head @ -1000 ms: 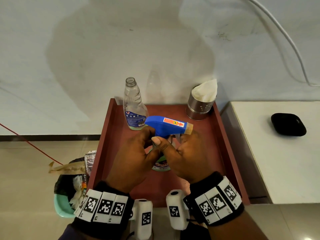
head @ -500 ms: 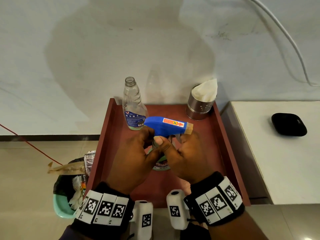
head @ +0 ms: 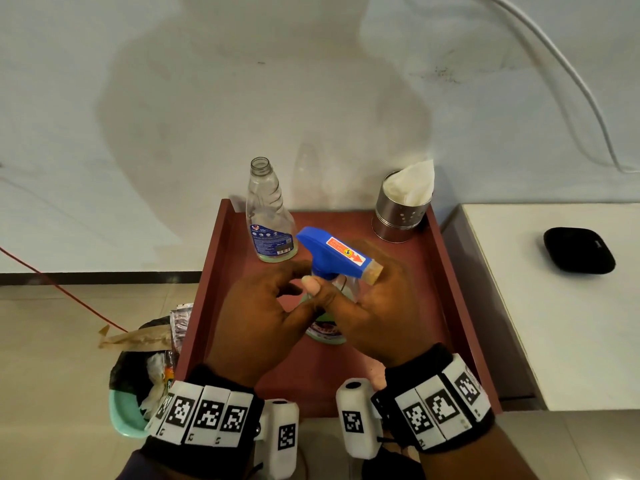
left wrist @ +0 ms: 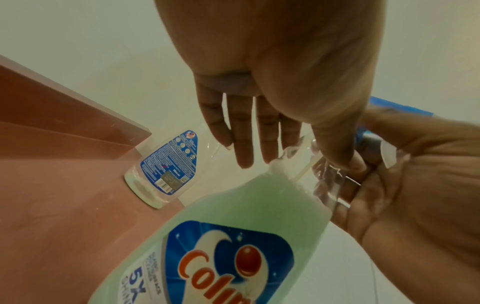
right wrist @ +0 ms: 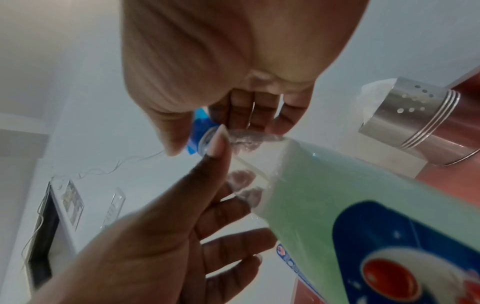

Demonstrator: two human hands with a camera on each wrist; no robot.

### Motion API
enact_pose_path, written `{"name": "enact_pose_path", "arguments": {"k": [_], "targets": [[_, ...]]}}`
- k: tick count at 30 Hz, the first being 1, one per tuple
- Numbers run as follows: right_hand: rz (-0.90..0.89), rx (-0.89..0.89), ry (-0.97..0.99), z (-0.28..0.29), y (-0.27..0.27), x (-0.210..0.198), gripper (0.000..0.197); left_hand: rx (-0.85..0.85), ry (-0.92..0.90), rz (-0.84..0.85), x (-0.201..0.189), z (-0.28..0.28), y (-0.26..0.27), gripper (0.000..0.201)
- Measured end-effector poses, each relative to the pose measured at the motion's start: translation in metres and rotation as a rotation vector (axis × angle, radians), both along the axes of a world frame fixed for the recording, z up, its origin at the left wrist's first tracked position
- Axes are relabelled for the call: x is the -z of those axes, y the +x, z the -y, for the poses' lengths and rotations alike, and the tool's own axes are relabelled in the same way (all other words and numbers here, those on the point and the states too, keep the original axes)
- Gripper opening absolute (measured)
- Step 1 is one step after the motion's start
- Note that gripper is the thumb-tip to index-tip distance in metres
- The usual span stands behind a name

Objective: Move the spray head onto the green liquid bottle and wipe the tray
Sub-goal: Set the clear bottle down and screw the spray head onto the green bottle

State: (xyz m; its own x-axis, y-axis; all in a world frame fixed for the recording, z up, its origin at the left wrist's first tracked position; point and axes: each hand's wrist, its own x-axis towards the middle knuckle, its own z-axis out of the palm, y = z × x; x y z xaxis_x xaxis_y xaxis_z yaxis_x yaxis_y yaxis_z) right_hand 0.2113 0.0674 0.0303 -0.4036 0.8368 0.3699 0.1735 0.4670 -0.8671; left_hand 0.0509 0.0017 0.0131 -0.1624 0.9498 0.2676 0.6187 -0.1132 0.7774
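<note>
At the tray's [head: 221,271] 9 o'clock rim a bin [head: 138,386] of scraps sits on the floor below; on the tray at 11 o'clock stands the uncapped clear bottle [head: 268,216], its neck bare. Moving right to the tray's centre, we see our left hand [head: 256,313] against the shoulder of the green liquid bottle [left wrist: 259,205], fingers [left wrist: 244,131] lying fairly straight and relaxed along the clear neck, steadying rather than clamping. Directly above, the blue spray head [head: 332,252] sits on that bottle's neck, nozzle pointing toward 4 o'clock. Our right hand [head: 377,313] closes in from 3 o'clock, thumb [right wrist: 179,131] and curled fingers pinching the blue collar at the neck. We judge the step in hand to be screwing the head down; whether the threads have seated we cannot tell, as the collar is largely hidden. At the tray's 1 o'clock corner a perforated steel canister [head: 401,216] holds a white tissue [head: 415,181]. The next move calls for turning the collar until snug while the left hand keeps the bottle upright, then reaching to 1 o'clock for the tissue to wipe the tray. A black case [head: 578,251] lies on the white counter [head: 571,323] further right.
</note>
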Motion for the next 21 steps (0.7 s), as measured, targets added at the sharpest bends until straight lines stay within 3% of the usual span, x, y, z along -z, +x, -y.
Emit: {"name": "enact_pose_path", "arguments": {"k": [3,6,13,15,18,21], "targets": [[-0.072,-0.211,-0.049,-0.007,0.012,-0.002,0.034,-0.005,0.008,-0.033,-0.005,0.001,-0.003,0.043],[-0.129,-0.277,-0.135,-0.014,0.022,-0.001,0.045,0.070,-0.009,0.031,-0.009,0.000,-0.001,0.041],[-0.020,-0.147,-0.182,-0.006,0.011,-0.002,0.065,0.324,-0.093,0.181,-0.005,0.003,0.000,0.043],[0.004,-0.123,-0.178,0.001,0.001,-0.003,0.060,0.352,-0.104,0.174,-0.005,0.003,0.002,0.049],[0.007,0.052,-0.137,0.006,-0.007,-0.004,0.049,0.336,-0.121,0.146,-0.006,0.001,0.003,0.063],[0.092,0.181,-0.037,0.003,-0.009,-0.003,0.045,0.237,0.004,0.122,-0.008,0.001,0.001,0.063]]}}
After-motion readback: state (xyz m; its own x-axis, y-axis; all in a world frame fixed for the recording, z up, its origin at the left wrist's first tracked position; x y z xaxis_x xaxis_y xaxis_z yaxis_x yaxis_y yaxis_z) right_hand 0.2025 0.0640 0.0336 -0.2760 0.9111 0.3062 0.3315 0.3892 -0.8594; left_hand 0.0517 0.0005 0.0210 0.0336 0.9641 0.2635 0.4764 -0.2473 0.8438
